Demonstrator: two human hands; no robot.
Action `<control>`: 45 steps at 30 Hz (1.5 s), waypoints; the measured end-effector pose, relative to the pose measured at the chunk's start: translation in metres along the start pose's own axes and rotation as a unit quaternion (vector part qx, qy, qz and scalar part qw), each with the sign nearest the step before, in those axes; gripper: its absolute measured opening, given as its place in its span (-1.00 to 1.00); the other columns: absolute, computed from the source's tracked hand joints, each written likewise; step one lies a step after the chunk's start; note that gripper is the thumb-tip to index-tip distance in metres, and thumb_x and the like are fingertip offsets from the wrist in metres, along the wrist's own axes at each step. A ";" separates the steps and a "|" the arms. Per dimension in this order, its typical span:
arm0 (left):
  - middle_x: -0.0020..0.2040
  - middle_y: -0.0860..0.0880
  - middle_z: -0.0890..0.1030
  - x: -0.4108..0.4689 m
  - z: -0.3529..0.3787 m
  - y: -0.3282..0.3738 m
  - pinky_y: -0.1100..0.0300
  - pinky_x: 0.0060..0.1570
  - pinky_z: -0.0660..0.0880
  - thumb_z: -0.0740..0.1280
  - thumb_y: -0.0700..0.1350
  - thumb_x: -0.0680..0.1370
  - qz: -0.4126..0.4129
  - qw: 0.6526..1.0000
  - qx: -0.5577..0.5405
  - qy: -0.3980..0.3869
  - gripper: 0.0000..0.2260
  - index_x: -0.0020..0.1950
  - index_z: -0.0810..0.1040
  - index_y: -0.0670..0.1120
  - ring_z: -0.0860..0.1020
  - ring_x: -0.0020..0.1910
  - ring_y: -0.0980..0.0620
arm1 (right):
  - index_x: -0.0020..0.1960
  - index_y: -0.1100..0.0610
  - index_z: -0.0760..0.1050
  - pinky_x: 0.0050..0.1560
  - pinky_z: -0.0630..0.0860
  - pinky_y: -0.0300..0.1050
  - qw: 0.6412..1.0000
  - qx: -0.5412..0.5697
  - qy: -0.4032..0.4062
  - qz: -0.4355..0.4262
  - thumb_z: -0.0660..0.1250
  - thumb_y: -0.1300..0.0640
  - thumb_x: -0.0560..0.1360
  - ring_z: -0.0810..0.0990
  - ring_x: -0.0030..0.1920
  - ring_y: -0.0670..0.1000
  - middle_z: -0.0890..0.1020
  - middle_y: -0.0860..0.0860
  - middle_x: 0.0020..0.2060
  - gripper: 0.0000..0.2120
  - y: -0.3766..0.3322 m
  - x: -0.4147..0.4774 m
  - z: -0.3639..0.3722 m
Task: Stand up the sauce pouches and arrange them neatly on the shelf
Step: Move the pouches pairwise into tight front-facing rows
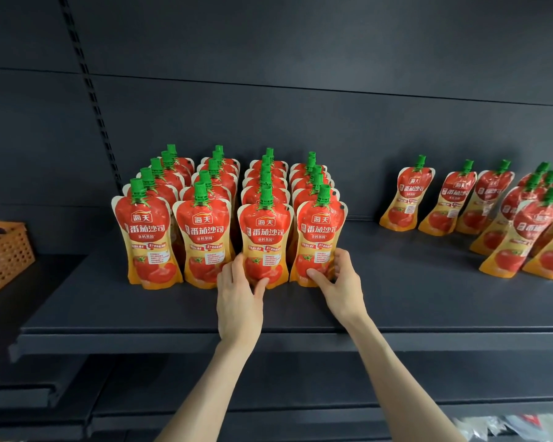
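The sauce pouches (205,237) stand in a block toward the left of the dark shelf (173,314). There are four rows running front to back, and I count about five green caps (200,189) in each, though the ones behind overlap too much to be sure. To the right, well apart from the block, three more lean against the back wall. A looser cluster (524,231) of at least five tilts at the far edge, cut off by the frame. One orange basket (4,253) sits at the far left.

The left hand (240,298) grips the third pouch (264,237) of the front line low down, thumb on its face and fingers curled round its left edge. The right hand (340,282) does the same to the fourth pouch (320,237), with the thumb across the lower front and the fingers wrapped round the right side.

These look soft and glossy — filled bags that would give under a squeeze and could slide on each other. The wide bottom is what keeps one upright, so holding it low by both edges seems sound. The stiff neck under the cap is the other firm place to hold.
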State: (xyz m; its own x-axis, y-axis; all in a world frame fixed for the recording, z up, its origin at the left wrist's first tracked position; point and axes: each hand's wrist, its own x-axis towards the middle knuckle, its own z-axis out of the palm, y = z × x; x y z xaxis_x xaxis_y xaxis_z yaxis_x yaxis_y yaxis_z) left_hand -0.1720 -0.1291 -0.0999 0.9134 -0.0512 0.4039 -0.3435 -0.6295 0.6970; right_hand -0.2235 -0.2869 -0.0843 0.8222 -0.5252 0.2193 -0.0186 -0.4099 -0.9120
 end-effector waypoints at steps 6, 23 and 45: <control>0.27 -0.13 0.46 0.001 0.002 0.001 0.03 0.15 0.47 0.40 0.00 0.47 0.003 1.000 0.004 0.005 -0.46 0.38 0.32 -0.14 0.40 0.30 -0.09 | 0.28 0.11 0.29 -0.01 0.42 -0.39 1.000 0.003 -0.005 0.004 0.38 0.12 0.48 0.50 0.06 -0.14 0.51 -0.11 0.09 -0.56 0.000 0.001 0.000; 0.26 -0.15 0.45 -0.001 0.001 0.000 0.01 0.12 0.49 0.42 -0.01 0.45 0.015 1.000 0.019 0.018 -0.46 0.36 0.36 -0.16 0.40 0.29 -0.11 | 0.24 0.09 0.31 -0.17 0.45 -0.47 1.000 -0.004 0.003 0.002 0.40 0.13 0.47 0.51 -0.07 -0.21 0.51 -0.12 0.05 -0.59 -0.003 -0.002 -0.002; -0.13 0.04 0.58 -0.020 0.020 0.126 0.33 -0.15 0.48 0.36 -0.18 0.50 0.224 0.944 -0.230 -0.079 -0.94 -0.05 0.53 -0.08 0.54 -0.14 0.13 | 0.01 0.04 0.55 0.08 0.47 -0.24 0.984 -0.049 0.169 -0.023 0.32 0.15 0.53 0.57 0.02 -0.11 0.62 -0.13 -0.07 -0.92 -0.004 -0.029 -0.145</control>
State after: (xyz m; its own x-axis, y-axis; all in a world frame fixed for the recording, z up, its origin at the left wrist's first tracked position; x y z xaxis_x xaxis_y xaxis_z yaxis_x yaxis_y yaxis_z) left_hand -0.2288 -0.2225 -0.0321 0.6622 -0.3707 0.6512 -0.7287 -0.1158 0.6750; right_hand -0.3297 -0.3775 -0.0368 0.5870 -0.7158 0.3782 -0.0539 -0.5007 -0.8640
